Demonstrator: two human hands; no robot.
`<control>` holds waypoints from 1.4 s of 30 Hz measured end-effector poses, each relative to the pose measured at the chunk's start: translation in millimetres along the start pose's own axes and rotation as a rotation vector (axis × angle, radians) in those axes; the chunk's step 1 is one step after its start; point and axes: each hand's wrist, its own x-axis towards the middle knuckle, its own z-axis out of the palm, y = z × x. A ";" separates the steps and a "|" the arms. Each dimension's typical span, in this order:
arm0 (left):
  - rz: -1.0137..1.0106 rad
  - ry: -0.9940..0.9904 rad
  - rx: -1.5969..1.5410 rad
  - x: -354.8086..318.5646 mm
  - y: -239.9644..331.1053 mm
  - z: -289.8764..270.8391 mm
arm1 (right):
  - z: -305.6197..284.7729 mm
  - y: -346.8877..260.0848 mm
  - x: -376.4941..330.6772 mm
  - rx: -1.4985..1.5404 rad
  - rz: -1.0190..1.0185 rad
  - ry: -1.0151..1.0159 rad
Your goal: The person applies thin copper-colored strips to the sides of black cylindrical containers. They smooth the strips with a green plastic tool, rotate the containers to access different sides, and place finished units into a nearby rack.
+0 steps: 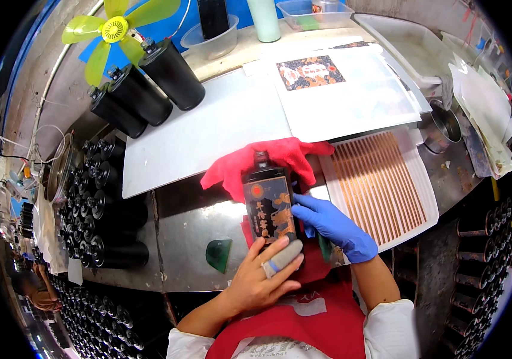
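A black bottle [271, 206] with an orange-and-gold patterned label leans, neck away from me, against a crumpled red cloth [259, 157]. My left hand [262, 275] is bare except for a grey finger sleeve with a blue band. Its spread fingers press over the bottle's lower front, covering the base. My right hand [334, 224], in a blue glove, grips the bottle's right side; its thumb is hidden. A dark green piece [325, 247] shows just below the glove; whether it is held I cannot tell. Left of the bottle, a green scraper [218, 255] lies on the metal table [187, 224].
To the right, a white tray [414, 182] holds brown strips. Beyond it lie white sheets [352, 107] bearing a printed label. Black bottles [175, 75] stand by a yellow-green fan [114, 30]. Bottles crowd the left [112, 215] and right [474, 251]. A metal cup [441, 128] stands right.
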 end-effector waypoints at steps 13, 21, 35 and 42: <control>-0.446 0.191 -0.702 3.5 -16.2 20.0 | 8.7 -7.5 4.7 0.122 -0.024 0.031; -0.379 0.256 -0.667 9.1 -19.5 21.2 | 22.9 3.9 -5.2 -0.068 -0.230 0.105; -0.515 0.333 -0.957 0.5 -15.7 32.8 | 32.7 23.7 -46.5 -0.092 -0.184 0.122; -0.440 0.327 -0.908 0.7 -13.7 33.7 | 17.9 44.1 -48.7 -0.326 -0.299 0.087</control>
